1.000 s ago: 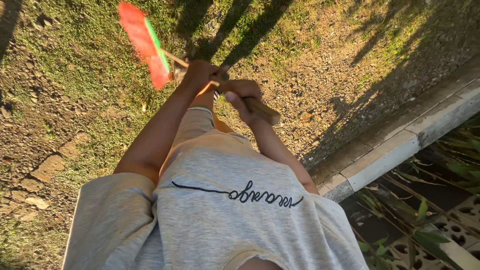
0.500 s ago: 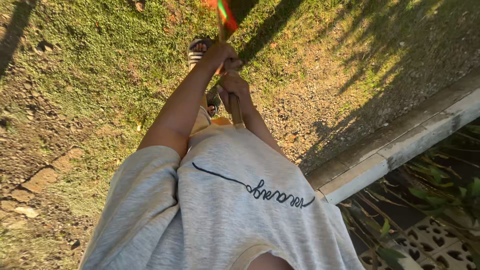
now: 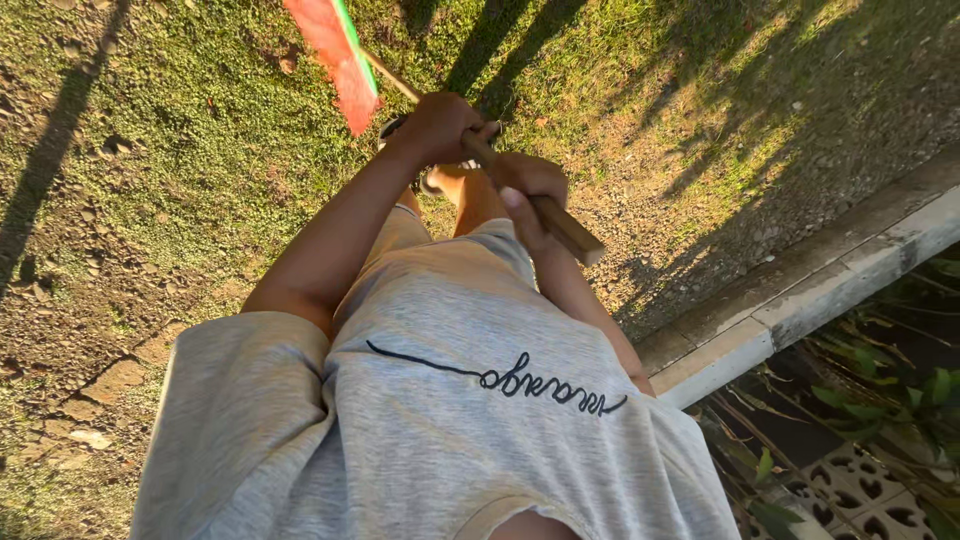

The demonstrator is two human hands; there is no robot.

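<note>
Two hands grip one wooden handle (image 3: pixel 560 228), one above the other along its length. The left hand (image 3: pixel 437 127) is the farther from the body, its arm stretched nearly straight out from the shoulder, fingers curled fully round the stick with the knuckles turned up. The right hand (image 3: pixel 527 185) sits just behind it, nearer the handle's butt end, elbow bent and forearm drawn in close to the chest; its fingers are wrapped shut on the wood and the thumb lies along the top of the shaft.

The handle runs slantwise: a short stub pokes out behind the right hand, while beyond the left hand the thin shaft goes on to the broom head (image 3: pixel 333 55), red with a green strip along one edge, held just off or at the grass (image 3: pixel 200 160); which, I cannot tell.

Directly beneath the grip a sandalled foot (image 3: pixel 425 180) shows, partly hidden by the left hand. Near the butt end lies gravel, and past that a pale concrete kerb (image 3: pixel 800 310). A grey shirt (image 3: pixel 450 420) fills the near view.
</note>
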